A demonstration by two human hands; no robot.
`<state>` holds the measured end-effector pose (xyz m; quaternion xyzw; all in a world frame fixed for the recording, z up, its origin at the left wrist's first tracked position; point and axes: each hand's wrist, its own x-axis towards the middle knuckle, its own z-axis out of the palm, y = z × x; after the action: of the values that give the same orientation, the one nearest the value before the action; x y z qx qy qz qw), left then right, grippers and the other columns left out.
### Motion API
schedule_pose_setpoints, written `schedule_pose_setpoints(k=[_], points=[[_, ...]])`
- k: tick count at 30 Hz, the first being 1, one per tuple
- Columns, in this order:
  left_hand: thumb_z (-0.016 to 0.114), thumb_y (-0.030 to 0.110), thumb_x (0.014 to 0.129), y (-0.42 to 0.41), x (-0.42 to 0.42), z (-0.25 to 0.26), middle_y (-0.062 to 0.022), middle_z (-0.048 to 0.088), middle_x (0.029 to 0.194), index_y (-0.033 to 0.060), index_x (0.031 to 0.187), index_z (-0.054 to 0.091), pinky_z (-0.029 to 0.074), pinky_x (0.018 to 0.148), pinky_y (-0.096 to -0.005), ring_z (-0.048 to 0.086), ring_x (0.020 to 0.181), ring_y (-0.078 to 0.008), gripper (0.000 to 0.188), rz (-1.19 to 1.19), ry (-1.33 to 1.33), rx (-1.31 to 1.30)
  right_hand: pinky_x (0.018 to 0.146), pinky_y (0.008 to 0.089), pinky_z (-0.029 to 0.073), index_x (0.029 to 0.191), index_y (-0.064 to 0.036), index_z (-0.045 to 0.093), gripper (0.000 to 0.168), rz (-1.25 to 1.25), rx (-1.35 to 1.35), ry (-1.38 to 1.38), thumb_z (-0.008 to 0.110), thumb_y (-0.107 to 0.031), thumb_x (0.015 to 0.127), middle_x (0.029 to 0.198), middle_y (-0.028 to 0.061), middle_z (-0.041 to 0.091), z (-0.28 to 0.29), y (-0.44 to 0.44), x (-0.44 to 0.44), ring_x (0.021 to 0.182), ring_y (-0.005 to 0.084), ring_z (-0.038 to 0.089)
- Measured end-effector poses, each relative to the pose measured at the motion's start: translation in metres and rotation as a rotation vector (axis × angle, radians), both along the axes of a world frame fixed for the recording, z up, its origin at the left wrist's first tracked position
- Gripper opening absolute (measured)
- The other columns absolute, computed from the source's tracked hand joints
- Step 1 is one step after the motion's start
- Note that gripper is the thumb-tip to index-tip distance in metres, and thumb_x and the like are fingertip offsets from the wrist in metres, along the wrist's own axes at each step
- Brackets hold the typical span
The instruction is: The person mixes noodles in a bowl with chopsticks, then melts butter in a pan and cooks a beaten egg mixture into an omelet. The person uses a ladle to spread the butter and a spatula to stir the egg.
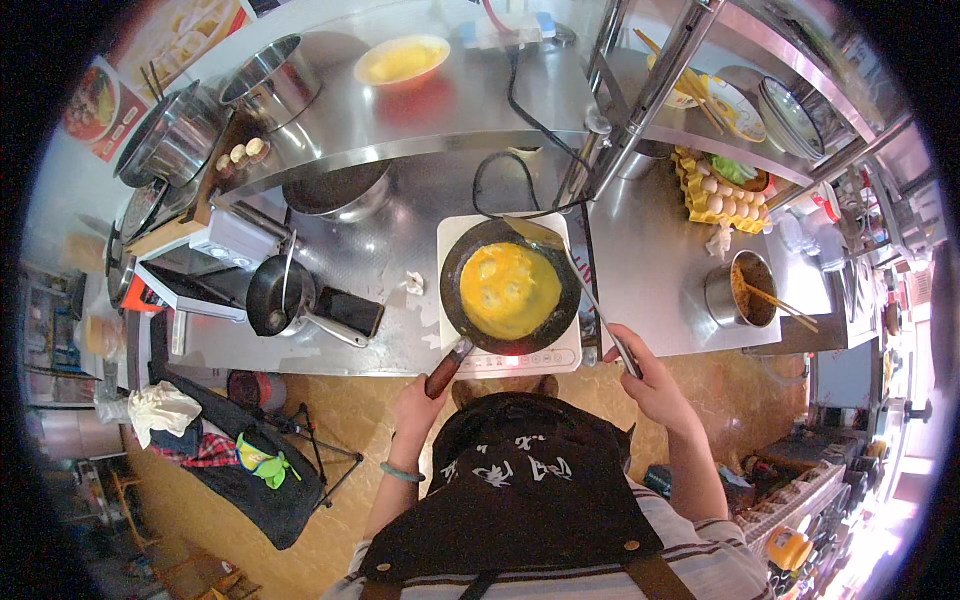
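A dark frying pan (448,300) rests on a white induction cooker (559,360) whose panel shows a red light. Inside the pan lies a round yellow egg sheet (514,292), with a few paler spots on top. My left hand (420,409) grips the pan's brown wooden handle (448,369). In my right hand (651,382) is the handle of a metal spatula (589,292). The spatula's blade (531,232) is over the pan's far right edge, apart from most of the egg. Whether the blade touches the rim I cannot tell.
A small dark pot (279,300) and a black phone (349,311) are on the steel counter at left. At right stand a steel pot (731,289) with chopsticks and a yellow egg tray (697,187). A black cable (536,120) hangs behind the cooker from the steel shelf (450,112).
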<state>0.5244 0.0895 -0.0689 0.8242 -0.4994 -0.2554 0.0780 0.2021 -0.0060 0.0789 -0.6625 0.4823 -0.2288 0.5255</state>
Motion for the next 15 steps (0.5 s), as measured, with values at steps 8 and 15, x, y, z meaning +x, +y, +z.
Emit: schedule_pose_setpoints(k=[8, 15], points=[[0.066, 0.035, 0.066, -0.019, 0.002, -0.006, -0.0181, 0.060, 0.075, 0.0038, 0.084, 0.055, 0.046, 0.060, -0.0428, 0.058, 0.071, -0.0355, 0.037, 0.042, 0.054, -0.024, 0.069, 0.0201, 0.035, 0.132, -0.006, 0.028, 0.054, -0.146, -0.074, -0.080, 0.045, 0.002, 0.082, 0.092, 0.0033, 0.048, -0.034, 0.008, -0.002, 0.077, 0.0087, 0.042], [0.064, 0.033, 0.067, -0.022, 0.008, -0.013, -0.0168, 0.060, 0.074, 0.0061, 0.082, 0.054, 0.046, 0.059, -0.0432, 0.058, 0.070, -0.0360, 0.033, -0.037, 0.022, -0.064, 0.082, 0.0293, 0.040, 0.126, -0.001, 0.035, 0.045, -0.134, -0.048, -0.008, 0.047, -0.002, 0.083, 0.098, 0.0141, 0.056, -0.029, 0.009, -0.002, 0.091, 0.0203, 0.053]])
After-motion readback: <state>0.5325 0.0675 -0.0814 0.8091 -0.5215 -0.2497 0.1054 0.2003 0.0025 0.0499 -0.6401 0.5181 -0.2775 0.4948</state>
